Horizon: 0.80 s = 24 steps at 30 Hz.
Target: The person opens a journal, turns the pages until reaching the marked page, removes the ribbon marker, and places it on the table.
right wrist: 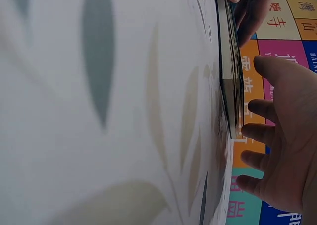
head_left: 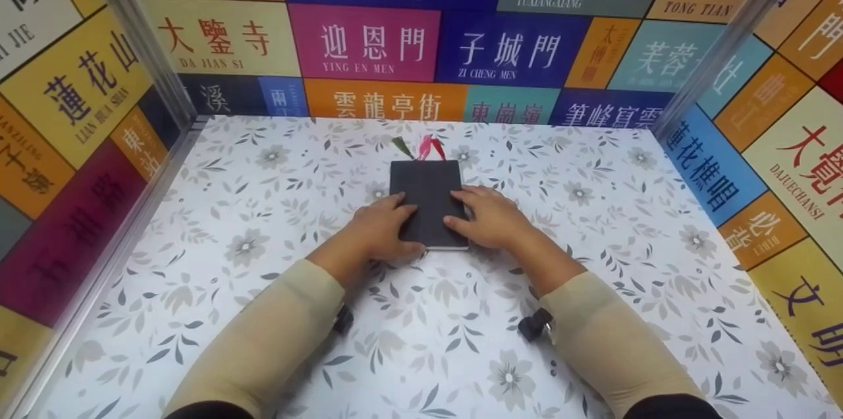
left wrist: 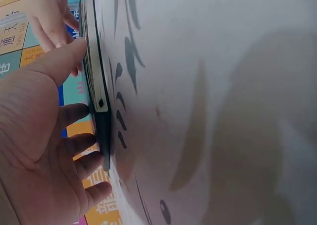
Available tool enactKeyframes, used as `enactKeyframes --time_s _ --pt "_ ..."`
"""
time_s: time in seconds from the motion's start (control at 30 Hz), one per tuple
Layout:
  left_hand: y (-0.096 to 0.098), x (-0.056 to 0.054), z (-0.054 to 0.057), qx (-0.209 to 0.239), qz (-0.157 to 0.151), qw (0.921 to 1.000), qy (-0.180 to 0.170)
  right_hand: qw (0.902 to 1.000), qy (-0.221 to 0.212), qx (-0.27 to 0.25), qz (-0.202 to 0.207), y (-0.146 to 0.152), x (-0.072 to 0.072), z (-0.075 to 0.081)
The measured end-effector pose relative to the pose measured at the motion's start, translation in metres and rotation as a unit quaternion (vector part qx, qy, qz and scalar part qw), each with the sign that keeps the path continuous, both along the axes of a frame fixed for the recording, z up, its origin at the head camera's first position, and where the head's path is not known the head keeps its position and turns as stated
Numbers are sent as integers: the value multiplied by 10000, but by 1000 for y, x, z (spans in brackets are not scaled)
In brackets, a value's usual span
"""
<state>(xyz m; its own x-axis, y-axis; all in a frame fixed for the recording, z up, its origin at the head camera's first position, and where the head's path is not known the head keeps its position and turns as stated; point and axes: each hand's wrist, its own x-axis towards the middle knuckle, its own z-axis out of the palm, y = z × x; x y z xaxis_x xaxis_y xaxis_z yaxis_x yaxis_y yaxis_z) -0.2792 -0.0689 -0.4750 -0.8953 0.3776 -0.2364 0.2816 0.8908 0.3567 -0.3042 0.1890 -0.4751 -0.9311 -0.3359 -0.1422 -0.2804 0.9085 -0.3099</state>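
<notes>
A black notebook (head_left: 431, 208) lies flat on the table, its cover up. Green, pink and red tassels (head_left: 437, 148) stick out past its far edge. My left hand (head_left: 382, 228) rests at the left side, fingertips against the dark spine (left wrist: 102, 136) and thumb by the near corner. On the other side is my right hand (head_left: 494, 215), its fingers spread loosely along the right edge and thumb over the cover. In the right wrist view, pale page edges (right wrist: 226, 46) show, and that hand's fingers look slightly apart from them.
A white tabletop (head_left: 263, 313) with a grey leaf and flower print spreads around the notebook. Colourful panels (head_left: 362, 43) with Chinese lettering wall off the back and both sides. Metal posts (head_left: 141, 30) stand at the back corners. Small black devices (head_left: 535, 325) sit at the wrists.
</notes>
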Motion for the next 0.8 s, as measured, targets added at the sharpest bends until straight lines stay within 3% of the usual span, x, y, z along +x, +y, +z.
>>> enactKeyframes --time_s 0.47,0.63,0.8 --pt "2 3 1 111 63 9997 189 9985 18 -552 18 -1 2 13" --pt "1 5 5 163 -124 9971 736 9963 -64 -854 -63 -2 4 21" --pt "0 10 12 33 -375 9883 1478 9887 -169 -1481 -155 -2 5 25"
